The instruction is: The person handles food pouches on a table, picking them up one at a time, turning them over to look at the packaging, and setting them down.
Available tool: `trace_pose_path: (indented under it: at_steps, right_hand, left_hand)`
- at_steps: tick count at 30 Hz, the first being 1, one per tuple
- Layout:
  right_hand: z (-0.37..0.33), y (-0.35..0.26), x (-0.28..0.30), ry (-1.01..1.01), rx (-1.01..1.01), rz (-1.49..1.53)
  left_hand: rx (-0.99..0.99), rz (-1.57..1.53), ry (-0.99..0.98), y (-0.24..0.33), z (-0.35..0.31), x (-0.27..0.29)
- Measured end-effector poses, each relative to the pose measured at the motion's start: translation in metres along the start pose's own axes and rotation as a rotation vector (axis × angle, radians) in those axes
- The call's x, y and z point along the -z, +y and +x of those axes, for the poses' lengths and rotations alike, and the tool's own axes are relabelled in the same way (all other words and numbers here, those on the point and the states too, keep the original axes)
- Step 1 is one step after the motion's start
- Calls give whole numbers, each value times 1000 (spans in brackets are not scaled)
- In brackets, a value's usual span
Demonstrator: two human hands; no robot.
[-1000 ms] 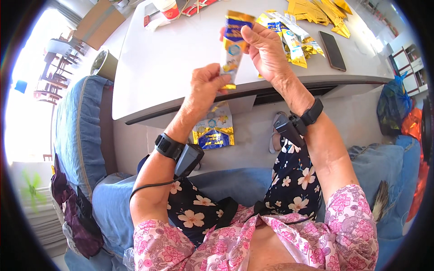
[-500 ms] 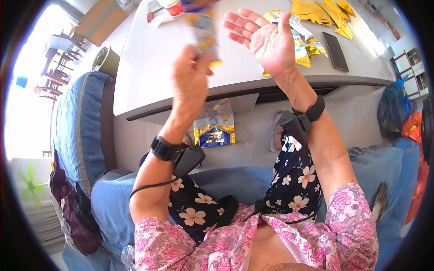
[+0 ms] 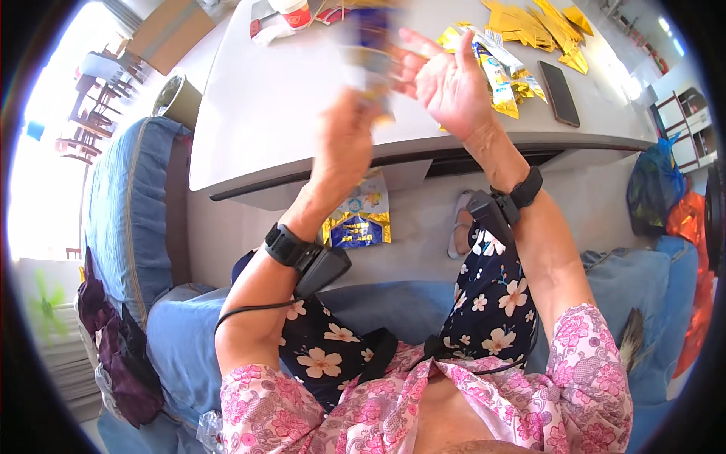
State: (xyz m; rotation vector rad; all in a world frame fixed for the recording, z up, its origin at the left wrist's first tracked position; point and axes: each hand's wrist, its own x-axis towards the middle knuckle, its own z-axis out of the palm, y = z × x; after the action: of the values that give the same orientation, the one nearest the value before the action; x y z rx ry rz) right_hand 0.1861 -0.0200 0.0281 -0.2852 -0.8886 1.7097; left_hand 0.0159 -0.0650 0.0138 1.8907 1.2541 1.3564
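Note:
Over the table [image 3: 257,113], my left hand [image 3: 344,140] is closed on the lower end of a packaging pouch [image 3: 370,49], blurred by motion. Blue, silvery and gold colours show on it. My right hand [image 3: 454,87] is open with its palm up and fingers spread, and its fingertips come close to the pouch's edge. Whether they touch it I cannot tell. Just beyond the right hand lie several shiny gold, white and blue pouches [image 3: 499,79] in a loose heap.
Flat gold pieces [image 3: 522,26] are piled at the table's far right, beyond a dark phone [image 3: 560,92]. A red-and-white paper cup [image 3: 295,13] stands at the far left. On the floor, below the table edge, is another pouch [image 3: 359,227]. A bin [image 3: 178,98] stands left.
My left hand has moved right with the pouch, bringing it up to the right hand's fingers. The right hand stays open and has shifted slightly.

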Motion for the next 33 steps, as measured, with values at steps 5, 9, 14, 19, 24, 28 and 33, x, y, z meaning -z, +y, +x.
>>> trace_pose_path:
  at_steps: [5, 9, 14, 19, 24, 28, 33]
  right_hand:
    - [-1, -6, 5, -62, -47, 26]
    - [3, -2, 6, 46, 26, 32]
    - [-7, -8, -8, -10, -3, -17]
    - [-8, -6, 3, 7, 64, -230]
    - [-9, -4, 5, 86, 71, -324]
    - [-9, 0, 10, 203, 48, -433]
    - [-11, 9, -1, 220, 66, -524]
  left_hand:
    - [56, -74, -70, 27, 5, 7]
    - [0, -22, -23, 13, 0, -1]
    - [108, 51, -339, 14, -1, -2]
    - [371, -269, -354, 18, 5, 7]
    - [398, -291, -412, 7, 5, 3]
    - [288, -65, -481, 2, 6, 2]
    - [242, -237, -211, 3, 10, 1]
